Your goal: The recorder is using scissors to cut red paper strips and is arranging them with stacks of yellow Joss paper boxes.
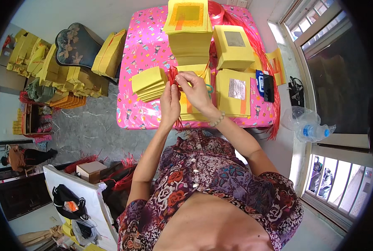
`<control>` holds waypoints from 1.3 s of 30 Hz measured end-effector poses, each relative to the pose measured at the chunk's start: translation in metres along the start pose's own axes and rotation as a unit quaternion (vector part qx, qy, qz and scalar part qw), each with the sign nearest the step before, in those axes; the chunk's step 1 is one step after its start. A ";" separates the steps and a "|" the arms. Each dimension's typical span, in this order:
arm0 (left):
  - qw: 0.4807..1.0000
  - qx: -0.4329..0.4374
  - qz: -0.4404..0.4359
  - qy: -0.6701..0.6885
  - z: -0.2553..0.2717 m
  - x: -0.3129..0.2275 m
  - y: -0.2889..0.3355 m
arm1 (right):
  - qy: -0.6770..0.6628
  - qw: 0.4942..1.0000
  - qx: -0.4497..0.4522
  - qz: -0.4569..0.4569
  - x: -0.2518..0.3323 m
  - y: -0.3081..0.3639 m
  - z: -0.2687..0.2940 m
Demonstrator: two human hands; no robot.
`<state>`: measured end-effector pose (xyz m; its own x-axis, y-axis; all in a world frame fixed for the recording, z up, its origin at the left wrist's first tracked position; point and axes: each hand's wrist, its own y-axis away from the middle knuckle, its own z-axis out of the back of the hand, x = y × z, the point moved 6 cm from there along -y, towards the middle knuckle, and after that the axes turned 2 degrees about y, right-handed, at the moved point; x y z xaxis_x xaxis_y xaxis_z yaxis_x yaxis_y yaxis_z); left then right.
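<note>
Above the table's near half, my left hand (171,103) is closed around a bunch of red plastic string (173,75), which loops up above the fingertips and trails below the hand. My right hand (197,92), a beaded bracelet at its wrist, pinches the same bunch from the right side. Just left of the hands lies a fanned stack of yellow paper (148,81). Partly hidden under my right hand is another yellow paper stack (190,109) with an orange mark. To its right sits a yellow stack (233,98) with a silver square on top.
A tall yellow paper pile (189,44) and a shorter pile (234,46) stand farther back on the pink patterned tablecloth (142,42). Long red strands (270,75) hang down the right edge beside a dark phone (269,88). A plastic bottle (314,131) lies by the window. Another person (21,158) is far left.
</note>
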<state>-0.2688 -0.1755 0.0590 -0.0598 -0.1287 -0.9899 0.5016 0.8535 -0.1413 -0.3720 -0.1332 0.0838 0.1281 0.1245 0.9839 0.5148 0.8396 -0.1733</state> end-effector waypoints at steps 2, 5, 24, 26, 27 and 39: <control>1.000 0.001 0.010 0.012 -0.001 -0.005 0.000 | 0.010 1.000 0.004 0.021 0.001 0.001 -0.003; 0.999 -0.001 0.037 0.014 0.000 -0.005 0.000 | 0.004 1.000 0.017 0.026 0.005 0.005 -0.005; 0.798 -0.227 -0.139 0.541 0.232 -0.084 -0.004 | 0.125 0.869 0.479 -0.007 0.002 0.037 0.000; 0.768 -0.255 -0.152 0.567 0.295 -0.067 0.016 | 0.154 0.845 0.507 -0.073 -0.011 0.030 0.031; 0.775 -0.303 -0.158 0.531 0.323 -0.057 0.030 | 0.160 0.826 0.524 -0.132 -0.017 0.028 0.048; 0.756 -0.404 0.162 -0.489 0.453 0.076 0.186 | 0.203 0.826 0.507 -0.138 0.007 0.004 0.074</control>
<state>0.2108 -0.2555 -0.0369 0.8178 0.1797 -0.5468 -0.3623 0.8989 -0.2463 -0.4314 -0.0899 0.0935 0.5046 -0.1609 0.8482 -0.3761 0.8434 0.3837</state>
